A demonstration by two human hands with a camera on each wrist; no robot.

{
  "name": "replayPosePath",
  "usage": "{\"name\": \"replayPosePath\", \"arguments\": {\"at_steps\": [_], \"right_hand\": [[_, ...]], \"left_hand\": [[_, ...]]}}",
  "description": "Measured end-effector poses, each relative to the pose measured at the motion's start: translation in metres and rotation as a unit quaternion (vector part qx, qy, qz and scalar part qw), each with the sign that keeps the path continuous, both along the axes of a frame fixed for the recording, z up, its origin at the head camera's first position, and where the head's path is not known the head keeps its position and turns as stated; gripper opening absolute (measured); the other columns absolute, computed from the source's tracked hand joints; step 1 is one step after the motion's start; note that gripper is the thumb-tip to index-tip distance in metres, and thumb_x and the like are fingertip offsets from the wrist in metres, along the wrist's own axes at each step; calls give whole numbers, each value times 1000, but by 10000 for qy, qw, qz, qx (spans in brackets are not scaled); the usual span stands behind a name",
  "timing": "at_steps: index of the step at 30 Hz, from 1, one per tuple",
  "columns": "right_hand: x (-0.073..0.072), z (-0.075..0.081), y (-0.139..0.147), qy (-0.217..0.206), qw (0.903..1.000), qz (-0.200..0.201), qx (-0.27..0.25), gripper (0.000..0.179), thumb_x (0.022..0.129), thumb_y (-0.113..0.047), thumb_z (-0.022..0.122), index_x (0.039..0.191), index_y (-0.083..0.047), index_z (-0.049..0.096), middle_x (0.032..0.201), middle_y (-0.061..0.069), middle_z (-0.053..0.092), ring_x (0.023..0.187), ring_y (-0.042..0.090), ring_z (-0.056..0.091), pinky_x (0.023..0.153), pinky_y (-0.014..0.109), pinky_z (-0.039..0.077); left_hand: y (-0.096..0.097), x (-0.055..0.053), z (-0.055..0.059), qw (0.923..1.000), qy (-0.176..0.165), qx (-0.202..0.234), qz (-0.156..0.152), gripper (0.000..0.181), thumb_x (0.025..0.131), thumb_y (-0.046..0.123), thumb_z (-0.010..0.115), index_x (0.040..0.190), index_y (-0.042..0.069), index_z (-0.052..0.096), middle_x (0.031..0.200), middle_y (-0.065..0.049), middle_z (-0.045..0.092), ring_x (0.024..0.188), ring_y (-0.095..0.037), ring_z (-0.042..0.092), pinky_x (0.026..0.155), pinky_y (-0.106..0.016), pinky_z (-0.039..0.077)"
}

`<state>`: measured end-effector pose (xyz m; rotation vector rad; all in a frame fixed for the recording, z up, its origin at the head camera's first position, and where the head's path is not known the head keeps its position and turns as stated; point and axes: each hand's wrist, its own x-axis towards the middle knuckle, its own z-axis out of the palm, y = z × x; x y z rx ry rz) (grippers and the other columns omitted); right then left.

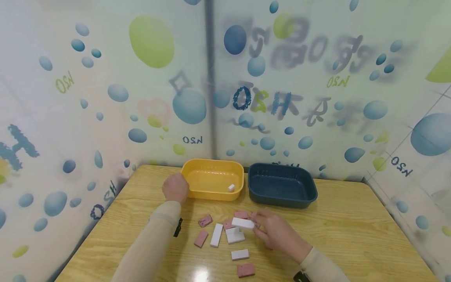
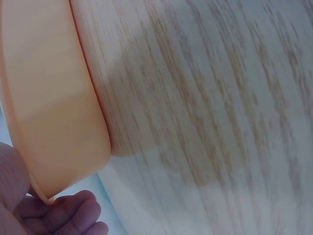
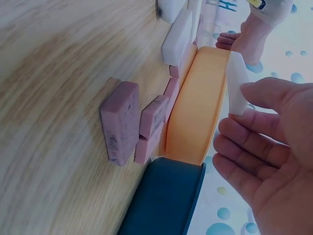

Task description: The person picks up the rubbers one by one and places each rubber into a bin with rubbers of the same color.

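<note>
We see a wooden worktop (image 1: 352, 227) with a navy plastic tub (image 1: 282, 201) and a yellow plastic tub (image 1: 211, 195) side by side along its back edge. We see the left hand (image 1: 175, 188) gripping the yellow tub's left rim. The right hand (image 1: 276, 231) pinches a raised white rectangular block (image 1: 243, 223) between thumb and forefinger, over white blocks (image 1: 216, 235) and pink blocks (image 1: 246, 270) scattered before the tubs. A small white piece (image 1: 231, 188) lies in the yellow tub's front right corner.
</note>
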<state>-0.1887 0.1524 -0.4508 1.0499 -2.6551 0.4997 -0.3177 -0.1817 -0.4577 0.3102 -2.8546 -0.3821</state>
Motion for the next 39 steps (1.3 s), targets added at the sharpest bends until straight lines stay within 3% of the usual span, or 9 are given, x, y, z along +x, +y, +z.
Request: {"name": "replayPosePath", "arguments": {"at_steps": [9,16,26,39], "right_hand": [[-3,8,-6,1,9980,-548,-314,15,93,-17,77,102,-6,75,96,-1,62,86,11,53,74,29,53],[-11,10,-10,612,9935,-697,-657,12,88,-9,78,97,-2,75,92,5,65,84,14,56,73,30,54],[-27,7,-17,1040,9869,-968,-769,12,84,-8,79,93,-1,75,88,5,64,79,17,55,67,29,54],[-41,5,-24,885,9847,-1305,-745,12,88,-10,78,93,0,74,86,6,63,78,19,55,66,33,53]], "left_hand": [[0,1,1,10000,-42,-22,5,28,96,5,52,71,-2,64,65,-15,63,58,-25,63,46,-38,49],[0,1,1,9999,-101,5,26,28,96,5,53,71,-2,64,66,-15,63,59,-25,64,47,-38,50],[1,2,3,10000,-78,-14,34,28,96,5,53,70,-1,63,64,-14,62,57,-24,62,46,-37,49],[1,2,4,9999,-118,15,-24,28,97,5,53,73,-3,66,66,-15,64,59,-25,64,47,-37,49]]}}
